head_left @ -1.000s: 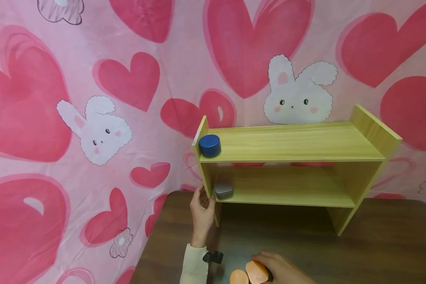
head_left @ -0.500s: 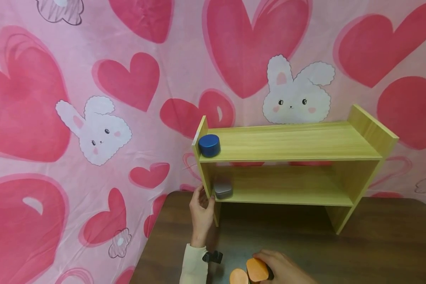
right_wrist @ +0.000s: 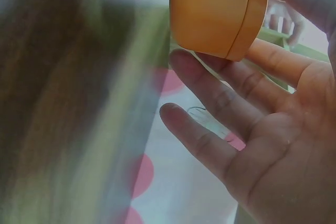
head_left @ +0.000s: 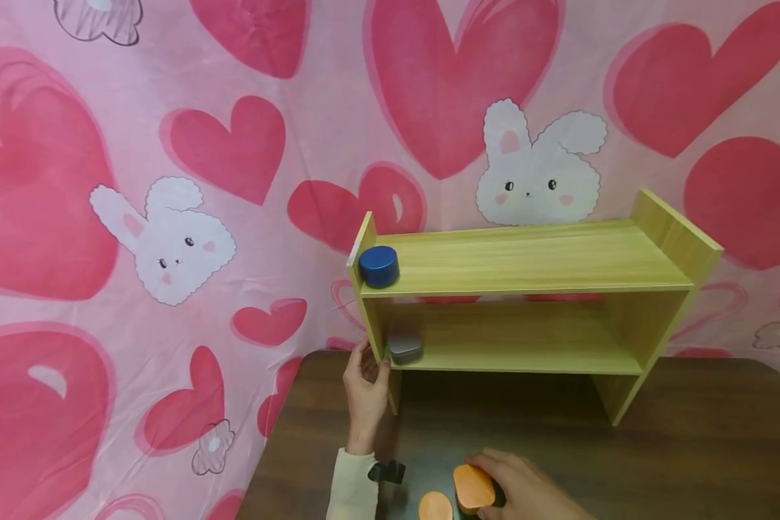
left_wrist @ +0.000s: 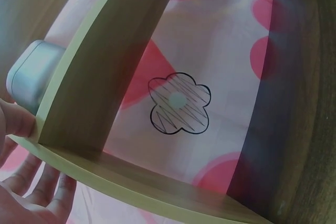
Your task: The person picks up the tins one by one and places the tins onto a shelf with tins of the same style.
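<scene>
My left hand (head_left: 366, 393) grips the left side panel of a two-tier wooden shelf (head_left: 533, 263), at the height of its lower board. In the left wrist view, the thumb lies at the board's front edge beside a silver tin (left_wrist: 38, 74), and the other fingers are on the panel's outer side. My right hand (head_left: 523, 487) holds an orange tin (head_left: 473, 487) with rounded corners between thumb and fingers. The right wrist view shows this orange tin (right_wrist: 212, 17) up close, with a lid seam; two fingers extend away below it. A round orange tin (head_left: 435, 506) is just left of it.
On the upper board, a round blue tin (head_left: 379, 266) stands against the left side panel. The shelf stands on a dark wooden table (head_left: 708, 440) before a pink cloth (head_left: 266, 238) with hearts and rabbits. A black strap piece (head_left: 387, 472) sticks out from the left wrist.
My right hand has raised the orange tin slightly and moved it a little away from the round one. The left hand keeps its grip on the shelf; the whole view has shifted slightly.
</scene>
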Demonstrator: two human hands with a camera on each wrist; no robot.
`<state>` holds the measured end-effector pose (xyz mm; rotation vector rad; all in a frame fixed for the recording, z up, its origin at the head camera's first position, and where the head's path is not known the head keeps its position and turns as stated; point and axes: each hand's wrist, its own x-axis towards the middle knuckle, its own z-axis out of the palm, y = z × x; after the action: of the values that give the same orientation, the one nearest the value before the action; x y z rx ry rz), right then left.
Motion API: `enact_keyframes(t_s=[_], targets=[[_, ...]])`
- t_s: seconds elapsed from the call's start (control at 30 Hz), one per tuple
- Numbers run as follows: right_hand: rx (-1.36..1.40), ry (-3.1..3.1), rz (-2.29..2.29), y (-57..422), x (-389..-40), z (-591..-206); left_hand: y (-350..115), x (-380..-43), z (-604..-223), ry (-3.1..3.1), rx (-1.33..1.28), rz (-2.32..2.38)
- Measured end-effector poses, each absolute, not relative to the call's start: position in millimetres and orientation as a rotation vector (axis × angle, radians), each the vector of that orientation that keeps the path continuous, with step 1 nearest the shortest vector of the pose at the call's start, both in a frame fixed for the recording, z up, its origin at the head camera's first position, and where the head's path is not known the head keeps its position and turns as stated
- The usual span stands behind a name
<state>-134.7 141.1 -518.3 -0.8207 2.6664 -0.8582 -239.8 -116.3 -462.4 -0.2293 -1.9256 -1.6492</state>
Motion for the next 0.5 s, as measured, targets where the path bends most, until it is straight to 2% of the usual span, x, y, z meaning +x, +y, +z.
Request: enact_keyframes(t_s=[0.5], targets=[[-0.865,2.773,-0.853,138.8,-132.0,-497.4,-116.3,-239.6,-462.5,-1.921,-0.228,-1.664]])
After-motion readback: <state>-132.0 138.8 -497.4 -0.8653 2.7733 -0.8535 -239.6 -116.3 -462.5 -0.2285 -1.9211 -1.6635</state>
